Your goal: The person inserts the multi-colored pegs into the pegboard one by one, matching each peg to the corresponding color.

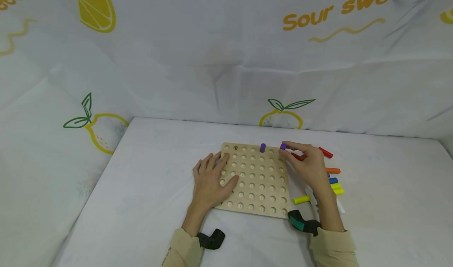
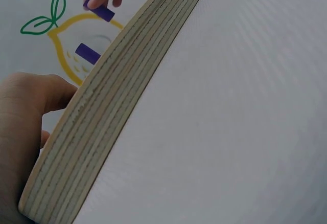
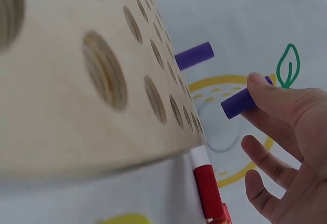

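Your right fingers pinch the purple peg above the far right corner of the board; your left hand, fingers spread, lies on it. Better keep the peg upright, like the standing peg, and the board steady.

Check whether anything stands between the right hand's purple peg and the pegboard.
Nothing visible: the right wrist view shows a clear gap between the held peg and pegboard; the other purple peg stands aside.

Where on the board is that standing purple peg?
In the head view, the standing purple peg sits in the far row of the wooden board, left of another purple peg pinched by the right hand.
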A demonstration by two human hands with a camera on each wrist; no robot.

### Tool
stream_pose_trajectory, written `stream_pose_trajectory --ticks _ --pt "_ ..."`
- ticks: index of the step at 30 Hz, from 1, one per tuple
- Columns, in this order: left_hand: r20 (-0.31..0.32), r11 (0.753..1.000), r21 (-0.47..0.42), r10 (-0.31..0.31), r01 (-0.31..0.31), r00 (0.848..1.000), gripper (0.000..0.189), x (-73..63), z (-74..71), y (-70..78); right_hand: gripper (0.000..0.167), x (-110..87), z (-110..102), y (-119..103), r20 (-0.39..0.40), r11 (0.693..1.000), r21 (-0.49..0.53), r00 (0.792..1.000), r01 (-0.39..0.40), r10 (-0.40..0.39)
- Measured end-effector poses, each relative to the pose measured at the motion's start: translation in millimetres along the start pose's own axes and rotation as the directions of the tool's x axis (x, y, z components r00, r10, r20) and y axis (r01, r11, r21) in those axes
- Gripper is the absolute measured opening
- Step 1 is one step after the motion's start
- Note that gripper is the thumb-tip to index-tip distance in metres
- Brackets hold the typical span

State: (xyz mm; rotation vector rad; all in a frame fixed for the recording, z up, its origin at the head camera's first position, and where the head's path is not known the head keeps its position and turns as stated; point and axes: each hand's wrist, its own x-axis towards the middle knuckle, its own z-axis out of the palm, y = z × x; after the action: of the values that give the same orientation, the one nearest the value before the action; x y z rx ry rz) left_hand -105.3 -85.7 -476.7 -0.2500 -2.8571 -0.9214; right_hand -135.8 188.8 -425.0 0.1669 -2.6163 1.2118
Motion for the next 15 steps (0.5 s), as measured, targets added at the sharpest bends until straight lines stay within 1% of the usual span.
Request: stream_pose_trajectory --ticks 3,5,10,13,15 --pt "0.000 1.000 -0.003 -0.001 0.001 1.000 0.071 -0.1 -0.3 0.3 0.032 0.6 4.1 -1.3 -0.004 0.999 0.034 1.000 -0.026 0.026" --pt "-0.001 1.000 -0.004 0.000 0.000 1.000 0.071 -0.1 -0.5 0.6 0.033 0.8 7.0 -2.3 -0.002 0.996 0.078 0.999 -0.051 0.051" --pt "-0.007 1.000 -0.007 0.002 -0.002 1.000 0.071 -0.2 -0.4 1.0 0.036 1.5 15.0 -3.7 0.018 0.970 0.208 0.992 -0.124 0.122" --pt "-0.009 1.000 -0.005 0.003 -0.003 1.000 0.071 0.0 -0.1 0.8 0.037 1.8 19.5 -3.1 0.035 0.963 0.223 0.989 -0.149 0.145" --pt "-0.009 1.000 -0.004 0.003 -0.003 1.000 0.071 0.1 0.3 0.5 0.037 1.7 21.7 -2.2 0.039 0.964 0.216 0.988 -0.155 0.150"
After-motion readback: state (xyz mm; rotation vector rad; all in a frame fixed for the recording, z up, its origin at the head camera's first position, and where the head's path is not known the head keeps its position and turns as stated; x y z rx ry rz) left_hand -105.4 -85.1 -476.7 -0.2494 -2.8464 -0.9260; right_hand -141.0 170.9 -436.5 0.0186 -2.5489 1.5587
